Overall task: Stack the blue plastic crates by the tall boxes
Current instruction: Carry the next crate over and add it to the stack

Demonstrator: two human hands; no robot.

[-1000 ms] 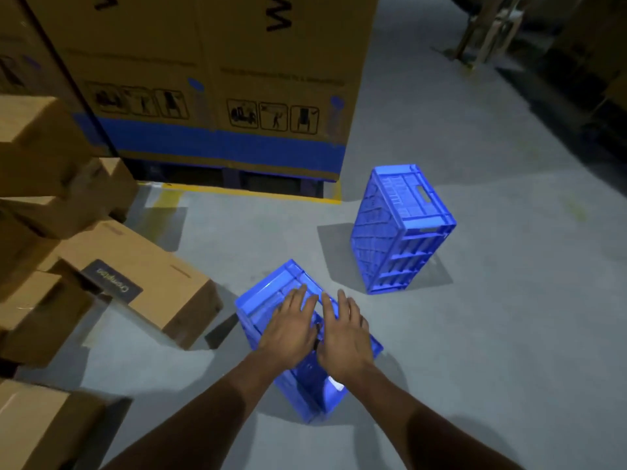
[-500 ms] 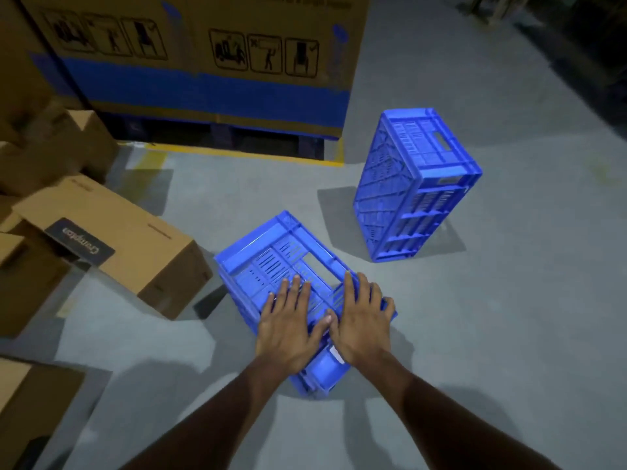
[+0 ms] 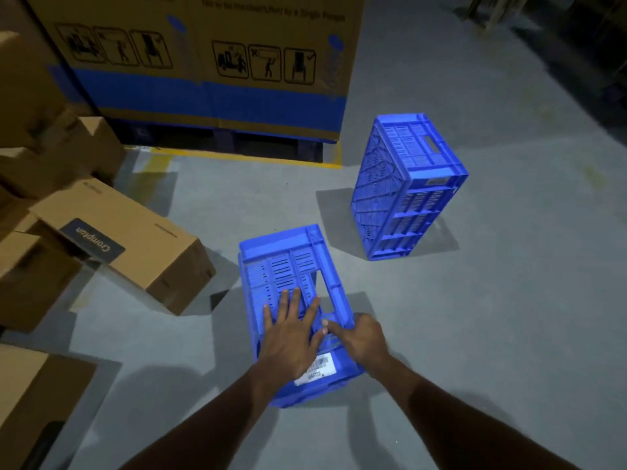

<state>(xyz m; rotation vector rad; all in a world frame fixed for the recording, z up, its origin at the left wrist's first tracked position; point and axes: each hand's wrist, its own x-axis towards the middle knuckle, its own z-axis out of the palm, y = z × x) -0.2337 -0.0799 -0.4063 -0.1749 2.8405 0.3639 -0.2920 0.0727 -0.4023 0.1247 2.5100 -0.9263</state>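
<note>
A blue plastic crate (image 3: 288,266) stands on its end on the grey floor right below me, a white label on its near part. My left hand (image 3: 291,337) lies flat on its slotted upper face, fingers spread. My right hand (image 3: 359,339) curls over the crate's right edge beside the handle slot. A second blue crate (image 3: 412,188) stands on its end further off to the right, apart from both hands. The tall cardboard boxes (image 3: 203,56) with a blue band rise at the back.
Brown cartons (image 3: 129,242) are piled at the left, one tipped over close to the near crate. Another carton (image 3: 30,395) sits at the lower left. A yellow floor line (image 3: 237,157) runs under the tall boxes. Open grey floor (image 3: 509,334) lies to the right.
The near crate has turned so its long side points more toward the tall boxes. My right hand has moved from flat on top to gripping the right edge.
</note>
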